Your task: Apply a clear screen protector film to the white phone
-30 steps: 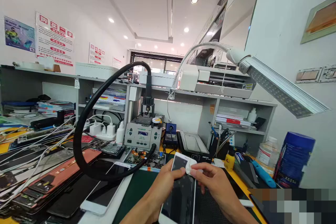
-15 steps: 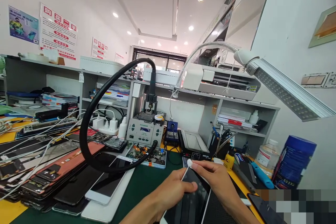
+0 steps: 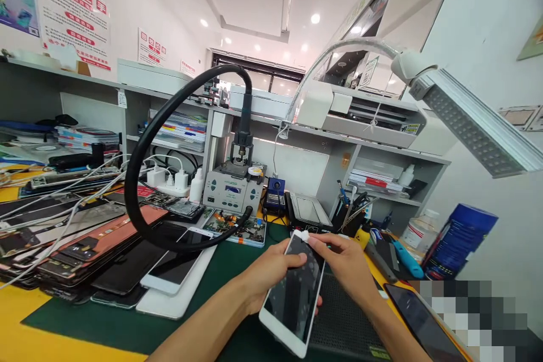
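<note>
- White-framed smartphone with dark glass screen (image 3: 294, 294): held tilted above the table, over the dark green work mat (image 3: 127, 322), top end away from the person.
- Left hand (image 3: 267, 271): curled around the phone's left edge near its upper half, thumb lying across the glass.
- Right hand (image 3: 343, 263): at the phone's top right corner, thumb and forefinger pinched together on a small white wad (image 3: 302, 235) that touches the phone's top edge.
- Black ribbed pad (image 3: 343, 322): lies just under and right of the phone.
- Grey hot-air rework station (image 3: 231, 195) with thick black looping hose (image 3: 139, 169): well behind the hands.
- Stack of loose phone screens (image 3: 85, 249): left of the mat.
</note>
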`<state>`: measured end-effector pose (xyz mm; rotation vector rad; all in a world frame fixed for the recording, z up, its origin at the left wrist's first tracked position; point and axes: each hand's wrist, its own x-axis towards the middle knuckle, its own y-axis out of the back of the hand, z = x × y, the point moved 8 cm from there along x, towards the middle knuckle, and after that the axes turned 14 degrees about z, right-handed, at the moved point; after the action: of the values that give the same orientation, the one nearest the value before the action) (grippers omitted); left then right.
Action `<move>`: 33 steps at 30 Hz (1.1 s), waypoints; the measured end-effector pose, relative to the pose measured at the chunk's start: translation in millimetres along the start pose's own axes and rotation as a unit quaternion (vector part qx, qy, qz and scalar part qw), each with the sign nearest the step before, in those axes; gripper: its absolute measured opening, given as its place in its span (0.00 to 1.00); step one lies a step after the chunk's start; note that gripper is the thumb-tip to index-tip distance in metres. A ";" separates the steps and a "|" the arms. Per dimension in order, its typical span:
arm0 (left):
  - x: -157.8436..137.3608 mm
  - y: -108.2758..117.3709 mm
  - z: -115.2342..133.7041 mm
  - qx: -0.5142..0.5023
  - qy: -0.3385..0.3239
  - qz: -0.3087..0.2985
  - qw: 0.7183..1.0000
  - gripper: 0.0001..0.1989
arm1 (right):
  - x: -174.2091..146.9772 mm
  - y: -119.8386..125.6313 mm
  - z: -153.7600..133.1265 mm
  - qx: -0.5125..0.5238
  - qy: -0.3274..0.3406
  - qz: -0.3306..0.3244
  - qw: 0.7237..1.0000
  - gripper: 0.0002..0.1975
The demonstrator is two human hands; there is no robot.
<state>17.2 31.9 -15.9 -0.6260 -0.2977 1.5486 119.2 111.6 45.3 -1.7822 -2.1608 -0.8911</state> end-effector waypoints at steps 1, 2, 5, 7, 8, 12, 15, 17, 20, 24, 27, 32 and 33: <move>0.4 1.2 2.3 -0.006 -0.005 0.003 1.000 0.16 | 0.9 2.2 1.8 0.002 -0.009 0.006 1.000 0.14; 0.5 2.0 4.5 -0.011 -0.009 0.004 1.000 0.15 | 1.5 4.1 3.8 0.004 -0.018 0.012 1.000 0.15; 0.2 2.7 9.2 -0.025 -0.012 0.008 1.000 0.14 | 1.3 7.2 7.4 0.007 -0.023 0.037 0.999 0.16; 1.0 5.6 10.7 -0.043 -0.004 0.028 0.999 0.13 | -1.0 9.2 2.5 0.000 0.020 0.066 0.998 0.15; 1.8 8.0 11.6 -0.051 0.000 0.042 0.998 0.13 | -3.2 9.6 -1.9 -0.006 0.051 0.078 0.996 0.14; 7.4 22.7 17.0 -0.072 -0.009 0.108 0.991 0.09 | -16.7 1.2 -18.9 -0.043 0.145 0.063 0.986 0.10; 11.4 34.8 19.3 -0.090 -0.008 0.152 0.984 0.09 | -28.4 -11.1 -27.9 -0.047 0.173 0.003 0.984 0.10; 13.0 39.5 19.3 -0.105 0.002 0.167 0.980 0.11 | -36.1 -18.1 -32.0 -0.039 0.172 -0.035 0.984 0.10; 13.9 41.7 19.6 -0.133 0.018 0.171 0.976 0.15 | -47.2 -27.7 -35.4 -0.033 0.149 -0.091 0.984 0.10; 13.0 39.5 23.6 -0.174 0.028 0.154 0.972 0.20 | -58.0 -35.7 -40.1 -0.046 0.145 -0.145 0.978 0.09; 10.3 35.6 27.4 -0.193 0.038 0.133 0.971 0.24 | -60.6 -36.7 -43.5 -0.045 0.165 -0.159 0.972 0.09; 7.5 35.8 29.6 -0.201 0.044 0.136 0.969 0.28 | -64.1 -39.1 -49.7 -0.057 0.236 -0.142 0.960 0.09; 7.8 36.4 29.0 -0.202 0.043 0.138 0.969 0.29 | -66.1 -40.8 -52.5 -0.058 0.256 -0.136 0.955 0.09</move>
<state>-28.9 41.6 -13.8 -1.0890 -0.4838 1.7357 86.0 24.1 40.3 -1.1284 -2.0528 -1.3893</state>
